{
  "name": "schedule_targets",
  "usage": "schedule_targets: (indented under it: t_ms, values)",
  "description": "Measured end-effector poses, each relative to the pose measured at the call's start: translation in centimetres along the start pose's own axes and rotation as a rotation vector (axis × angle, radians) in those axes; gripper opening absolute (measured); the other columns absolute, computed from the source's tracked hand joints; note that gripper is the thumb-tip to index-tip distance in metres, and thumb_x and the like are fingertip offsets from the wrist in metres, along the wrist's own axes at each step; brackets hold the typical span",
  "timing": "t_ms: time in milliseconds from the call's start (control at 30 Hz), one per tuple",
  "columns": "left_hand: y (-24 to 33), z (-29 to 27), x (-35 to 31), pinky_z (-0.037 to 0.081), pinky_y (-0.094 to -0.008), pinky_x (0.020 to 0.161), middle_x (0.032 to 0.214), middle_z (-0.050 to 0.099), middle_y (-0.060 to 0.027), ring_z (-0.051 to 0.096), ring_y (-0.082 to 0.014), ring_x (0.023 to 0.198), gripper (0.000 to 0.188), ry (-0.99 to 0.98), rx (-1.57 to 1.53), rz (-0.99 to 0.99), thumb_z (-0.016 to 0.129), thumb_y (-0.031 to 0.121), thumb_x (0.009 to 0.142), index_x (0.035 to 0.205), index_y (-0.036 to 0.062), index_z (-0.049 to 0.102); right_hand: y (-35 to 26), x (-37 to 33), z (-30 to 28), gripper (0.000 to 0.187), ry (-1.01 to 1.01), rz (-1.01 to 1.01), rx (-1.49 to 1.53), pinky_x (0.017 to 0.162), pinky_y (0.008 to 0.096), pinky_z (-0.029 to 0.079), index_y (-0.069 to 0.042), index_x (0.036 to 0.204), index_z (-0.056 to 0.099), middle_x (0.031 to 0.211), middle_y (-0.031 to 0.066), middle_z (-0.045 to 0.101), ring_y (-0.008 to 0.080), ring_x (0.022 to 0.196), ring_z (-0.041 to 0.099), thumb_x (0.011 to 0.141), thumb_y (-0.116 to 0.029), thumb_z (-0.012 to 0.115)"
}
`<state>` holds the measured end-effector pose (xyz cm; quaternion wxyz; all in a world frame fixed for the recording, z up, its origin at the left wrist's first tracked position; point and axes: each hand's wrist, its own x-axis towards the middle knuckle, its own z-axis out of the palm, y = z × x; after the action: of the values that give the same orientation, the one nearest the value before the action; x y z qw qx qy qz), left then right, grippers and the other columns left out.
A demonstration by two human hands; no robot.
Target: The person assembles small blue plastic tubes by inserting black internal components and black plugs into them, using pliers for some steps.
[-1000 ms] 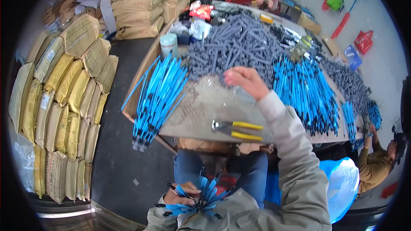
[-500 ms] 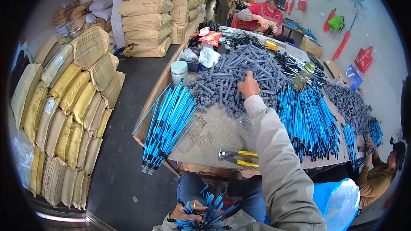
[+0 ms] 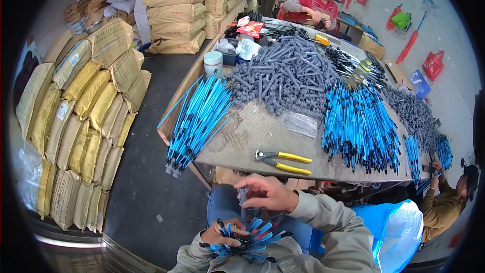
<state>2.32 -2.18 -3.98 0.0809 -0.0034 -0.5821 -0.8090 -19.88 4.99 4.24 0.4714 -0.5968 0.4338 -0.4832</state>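
Note:
Low over my lap, my left hand (image 3: pixel 226 233) is closed around a bundle of thin blue rods (image 3: pixel 262 245) with black ends that fan outward. Just above it, my right hand (image 3: pixel 268 193) pinches a short grey plastic tube (image 3: pixel 243 197) between thumb and fingers. The tube stands roughly upright, its lower end close to the bundle; whether they touch I cannot tell. Across the table lies a heap of similar grey tubes (image 3: pixel 290 73). Yellow-handled end-cutting pliers (image 3: pixel 284 162) rest near the table's front edge.
Blue rods lie in a left stack (image 3: pixel 197 121) and a larger right stack (image 3: pixel 361 129) on the table (image 3: pixel 237 144). A pale canister (image 3: pixel 213 64), a bottle (image 3: pixel 359 73) and a clear plastic bag (image 3: pixel 300 124) are there too. Sacks line the left; co-workers sit opposite and at right.
My right hand has come back from the heap of grey tubes to my lap, now with one tube in its fingers. My left hand still holds the rods.

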Motion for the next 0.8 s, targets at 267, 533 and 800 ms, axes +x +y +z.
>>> schedule_targets:
  t_ms: [267, 533, 800]
  values:
    - [0.5, 0.2, -0.6, 0.042, -0.028, 0.073, 0.089, 0.059, -0.0087, 0.055, -0.0179, 0.083, 0.035, -0.074, 0.115, 0.013, 0.074, 0.003, 0.065, 0.099, 0.0003, 0.067, 3.3, -3.0, 3.0, 0.043, 0.126, -0.149, 0.42, 0.079, 0.0333, 0.05, -0.006, 0.112, 0.041, 0.105, 0.0131, 0.055, 0.0203, 0.093, 0.06, 0.078, 0.009, 0.062]
    - [-0.6, 0.6, -0.9, 0.043, -0.0274, 0.067, 0.087, 0.061, -0.0094, 0.056, -0.0174, 0.074, 0.029, -0.023, -0.016, 0.037, 0.076, 0.003, 0.065, 0.091, -0.0021, 0.066, 4.7, -4.1, 4.2, 0.046, 0.124, -0.23, 0.462, 0.077, 0.0402, 0.052, -0.006, 0.108, 0.037, 0.102, 0.0212, 0.056, 0.0296, 0.092, 0.062, 0.075, 0.014, 0.062]
    - [0.6, 1.0, -0.9, 0.044, -0.0276, 0.066, 0.087, 0.062, -0.0089, 0.056, -0.0159, 0.072, 0.029, -0.024, 0.091, -0.04, 0.077, 0.002, 0.065, 0.091, -0.0028, 0.064, 4.4, -4.5, 3.8, 0.03, -0.02, -0.271, 0.359, 0.078, 0.0372, 0.049, -0.004, 0.107, 0.046, 0.104, 0.0192, 0.057, 0.0277, 0.095, 0.06, 0.081, 0.002, 0.06]
